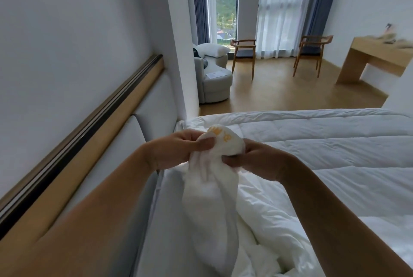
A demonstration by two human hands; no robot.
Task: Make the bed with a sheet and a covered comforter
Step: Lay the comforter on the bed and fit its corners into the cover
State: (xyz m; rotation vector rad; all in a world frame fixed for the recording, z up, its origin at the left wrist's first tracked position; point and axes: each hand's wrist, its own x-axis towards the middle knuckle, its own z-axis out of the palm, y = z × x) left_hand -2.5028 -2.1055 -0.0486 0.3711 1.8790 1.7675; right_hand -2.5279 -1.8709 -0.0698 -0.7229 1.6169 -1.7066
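Our left hand (pixel 178 149) and right hand (pixel 257 160) both pinch the bunched cover corner (pixel 225 146), raised with the yellow stitching (pixel 220 133) facing up. Probably we're finding the corner to seat the comforter (pixel 324 142) in it. The comforter lies spread flat, along the headboard (pixel 152 125). The rest of the cover hangs down onto it.

Comforter (pixel 335 154) lies on the bed, headboard (pixel 134 142) left, chairs (pixel 243 53) beyond.
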